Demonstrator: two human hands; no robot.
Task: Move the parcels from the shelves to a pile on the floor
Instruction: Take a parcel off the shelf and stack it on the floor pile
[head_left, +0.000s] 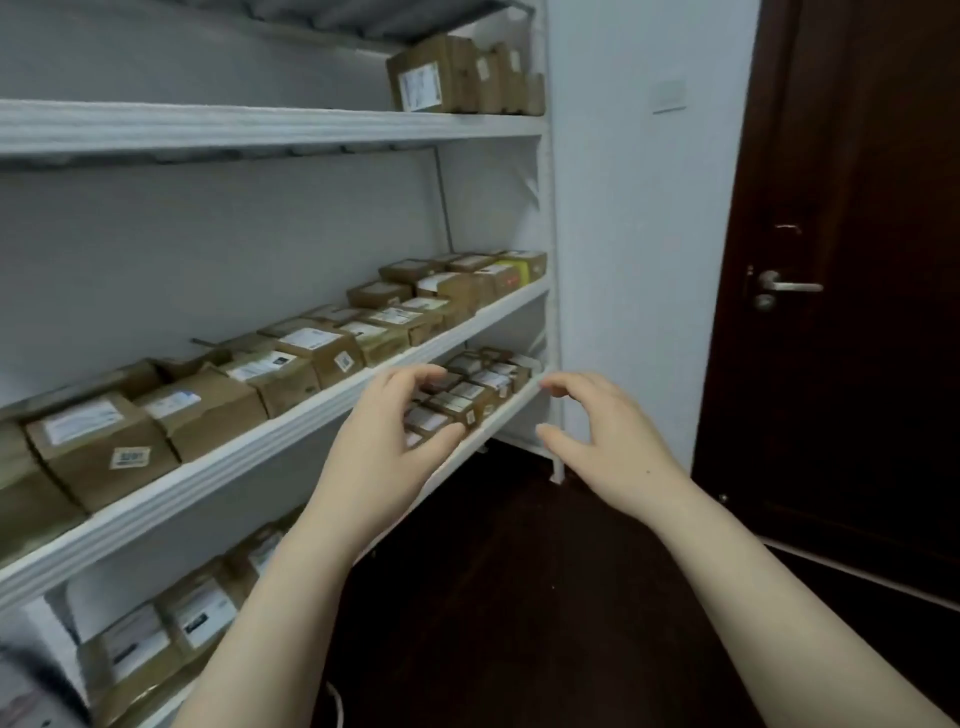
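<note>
Hovering left hand (384, 441), right hand (608, 441), seemingly empty, before parcels (480, 387)

Both bare forearms reach forward, the left hand (387, 441) and right hand (605, 441) held apart, fingers loosely curved, gripping nothing.

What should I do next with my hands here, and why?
Probably push the left hand and right hand forward to clasp the small parcels at the right end of the shelf: both hands hold nothing and hover, fingers loosely curled, just before that group.
</note>
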